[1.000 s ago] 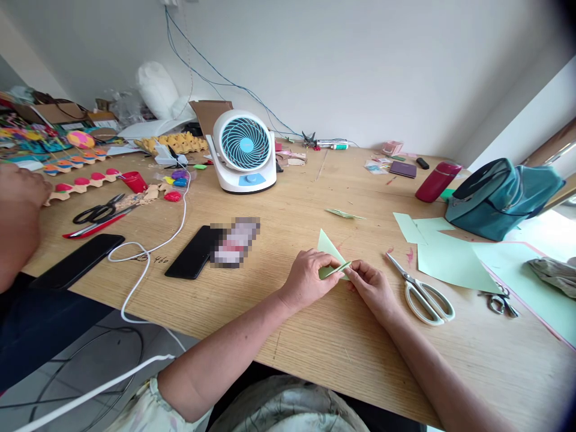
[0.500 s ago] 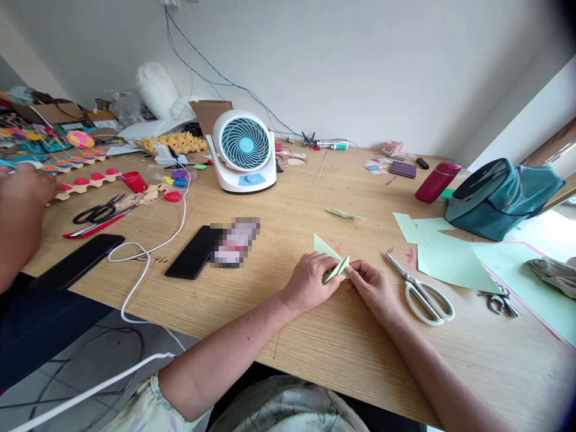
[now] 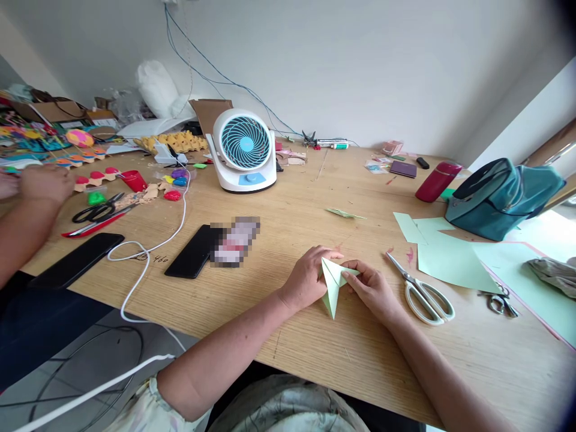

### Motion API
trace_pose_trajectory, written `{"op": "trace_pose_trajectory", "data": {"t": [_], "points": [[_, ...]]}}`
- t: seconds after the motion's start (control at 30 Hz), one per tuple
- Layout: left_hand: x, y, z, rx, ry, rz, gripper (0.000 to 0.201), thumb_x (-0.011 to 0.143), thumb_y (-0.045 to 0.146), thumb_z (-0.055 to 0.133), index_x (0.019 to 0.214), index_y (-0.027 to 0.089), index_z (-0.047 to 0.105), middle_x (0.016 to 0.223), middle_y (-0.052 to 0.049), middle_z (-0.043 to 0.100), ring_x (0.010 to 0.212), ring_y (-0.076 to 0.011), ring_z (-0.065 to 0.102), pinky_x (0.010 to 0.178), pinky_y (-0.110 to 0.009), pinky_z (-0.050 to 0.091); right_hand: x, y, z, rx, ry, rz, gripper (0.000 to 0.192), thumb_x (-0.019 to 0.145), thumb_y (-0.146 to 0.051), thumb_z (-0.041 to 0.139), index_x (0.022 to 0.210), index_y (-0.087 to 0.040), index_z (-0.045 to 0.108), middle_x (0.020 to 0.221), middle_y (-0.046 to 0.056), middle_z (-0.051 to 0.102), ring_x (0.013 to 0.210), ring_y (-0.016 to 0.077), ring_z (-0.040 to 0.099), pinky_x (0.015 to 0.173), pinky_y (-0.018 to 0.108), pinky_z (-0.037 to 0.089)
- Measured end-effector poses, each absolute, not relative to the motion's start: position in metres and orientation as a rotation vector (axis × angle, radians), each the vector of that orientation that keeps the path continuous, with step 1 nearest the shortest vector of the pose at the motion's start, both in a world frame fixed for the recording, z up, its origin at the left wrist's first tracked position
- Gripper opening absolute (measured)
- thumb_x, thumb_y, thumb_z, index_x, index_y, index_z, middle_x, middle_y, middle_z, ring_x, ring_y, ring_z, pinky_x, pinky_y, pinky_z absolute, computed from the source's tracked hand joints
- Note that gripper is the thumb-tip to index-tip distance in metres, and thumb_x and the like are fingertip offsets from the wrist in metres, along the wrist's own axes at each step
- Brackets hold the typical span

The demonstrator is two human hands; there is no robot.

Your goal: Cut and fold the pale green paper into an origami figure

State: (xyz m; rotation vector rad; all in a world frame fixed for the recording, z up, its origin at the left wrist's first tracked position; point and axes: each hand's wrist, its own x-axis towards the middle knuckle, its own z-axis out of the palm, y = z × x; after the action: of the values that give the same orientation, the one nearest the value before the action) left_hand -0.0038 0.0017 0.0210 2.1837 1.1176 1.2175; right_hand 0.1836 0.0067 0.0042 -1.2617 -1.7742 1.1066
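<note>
Between my two hands is a piece of pale green folded paper (image 3: 333, 281) with sharp points, one of them aimed down toward me. My left hand (image 3: 308, 279) grips its left side, the fingers partly hidden behind the paper. On the other side my right hand (image 3: 369, 287) pinches a pointed flap between thumb and fingers. White-handled scissors (image 3: 427, 300) lie just right of my right hand. Farther back on the table rests another small folded green paper (image 3: 345, 213).
Green paper sheets (image 3: 454, 264), a teal bag (image 3: 499, 198) and a red bottle (image 3: 438, 181) occupy the right. A white fan (image 3: 245, 150) stands at the back, with a black phone (image 3: 193, 252) nearer. At left, another person's hand (image 3: 47, 183) is beside green clay (image 3: 96, 197).
The folded paper has been turned in my hands: its upper point has swung round and a point now faces me. The other person's hand has shifted, uncovering green clay.
</note>
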Motion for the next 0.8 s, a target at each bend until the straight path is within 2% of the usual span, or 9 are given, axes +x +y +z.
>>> {"op": "trace_pose_trajectory", "data": {"t": [0.1, 0.17, 0.27, 0.4, 0.53, 0.67, 0.8], "points": [[-0.004, 0.003, 0.014, 2.220, 1.142, 1.116, 0.024, 0.081, 0.018, 0.066, 0.105, 0.021, 0.064, 0.105, -0.005, 0.065, 0.102, -0.0211, 0.059, 0.091, -0.033, 0.049, 0.184, 0.004, 0.007, -1.323, -1.950, 0.854, 0.025, 0.089, -0.041, 0.055, 0.099, -0.021, 0.065, 0.066, 0.000, 0.057, 0.054, 0.0152, 0.047, 0.052, 0.028, 0.037], [-0.004, 0.004, 0.008, 2.244, 1.221, 1.060, 0.028, 0.079, 0.013, 0.065, 0.106, 0.022, 0.063, 0.107, -0.006, 0.062, 0.104, -0.0220, 0.057, 0.091, -0.034, 0.048, 0.186, 0.004, 0.005, -1.336, -2.026, 0.679, 0.019, 0.088, -0.035, 0.056, 0.098, -0.023, 0.066, 0.083, 0.003, 0.063, 0.061, 0.0157, 0.053, 0.059, 0.030, 0.043], [-0.004, 0.005, -0.001, 2.257, 1.339, 0.982, 0.035, 0.075, 0.003, 0.060, 0.105, 0.021, 0.061, 0.105, -0.007, 0.059, 0.101, -0.0224, 0.056, 0.089, -0.035, 0.048, 0.189, 0.006, 0.000, -1.354, -2.048, 0.562, 0.018, 0.085, -0.033, 0.058, 0.099, -0.023, 0.066, 0.102, 0.007, 0.062, 0.069, 0.0170, 0.059, 0.065, 0.032, 0.048], [-0.005, 0.007, -0.004, 2.221, 1.355, 0.923, 0.030, 0.071, -0.003, 0.055, 0.089, 0.020, 0.058, 0.094, -0.005, 0.057, 0.087, -0.0190, 0.057, 0.080, -0.031, 0.050, 0.190, 0.007, -0.001, -1.315, -2.022, 0.515, 0.017, 0.088, -0.035, 0.056, 0.097, -0.024, 0.066, 0.098, 0.007, 0.062, 0.083, 0.0215, 0.062, 0.071, 0.034, 0.050], [-0.003, 0.007, -0.003, 2.150, 1.372, 0.850, 0.014, 0.074, 0.007, 0.060, 0.070, 0.019, 0.055, 0.080, -0.003, 0.057, 0.071, -0.0166, 0.058, 0.066, -0.027, 0.046, 0.187, 0.005, 0.002, -1.252, -2.015, 0.540, 0.016, 0.092, -0.032, 0.051, 0.091, -0.022, 0.064, 0.083, 0.005, 0.061, 0.069, 0.0181, 0.058, 0.062, 0.031, 0.046], [-0.001, 0.004, 0.002, 2.147, 1.385, 0.797, 0.009, 0.074, 0.021, 0.068, 0.071, 0.020, 0.059, 0.074, -0.002, 0.059, 0.067, -0.0179, 0.059, 0.059, -0.027, 0.043, 0.186, 0.002, 0.005, -1.222, -1.985, 0.501, 0.016, 0.093, -0.028, 0.050, 0.089, -0.023, 0.064, 0.077, 0.003, 0.061, 0.065, 0.0171, 0.054, 0.058, 0.030, 0.043], [0.000, 0.000, 0.004, 2.240, 1.386, 0.775, 0.008, 0.075, 0.018, 0.065, 0.070, 0.020, 0.061, 0.076, -0.003, 0.061, 0.072, -0.0197, 0.061, 0.061, -0.029, 0.043, 0.187, -0.005, 0.012, -1.091, -1.898, 0.330, 0.016, 0.094, -0.023, 0.049, 0.101, -0.024, 0.063, 0.083, 0.004, 0.062, 0.069, 0.0185, 0.055, 0.066, 0.033, 0.047]]}}
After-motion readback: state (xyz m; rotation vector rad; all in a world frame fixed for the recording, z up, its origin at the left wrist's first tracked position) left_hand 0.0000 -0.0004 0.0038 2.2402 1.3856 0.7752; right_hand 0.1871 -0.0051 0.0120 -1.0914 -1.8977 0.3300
